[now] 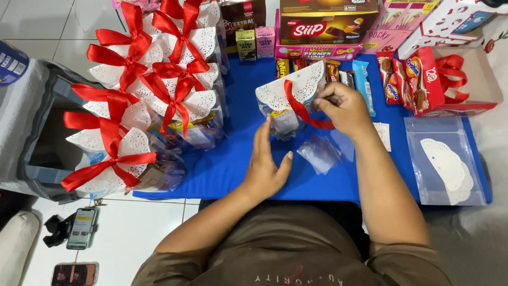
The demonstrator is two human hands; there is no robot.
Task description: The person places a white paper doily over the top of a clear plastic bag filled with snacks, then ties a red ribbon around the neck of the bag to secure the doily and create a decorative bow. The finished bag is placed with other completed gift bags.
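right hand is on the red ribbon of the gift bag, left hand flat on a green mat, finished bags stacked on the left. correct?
Not quite: the mat is blue, not green, as the head view shows. The rest holds: the right hand is on the red ribbon of the gift bag, the left hand lies flat on the mat, and the finished bags are stacked on the left.

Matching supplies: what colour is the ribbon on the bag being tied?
Red ribbon, clearest in the head view.
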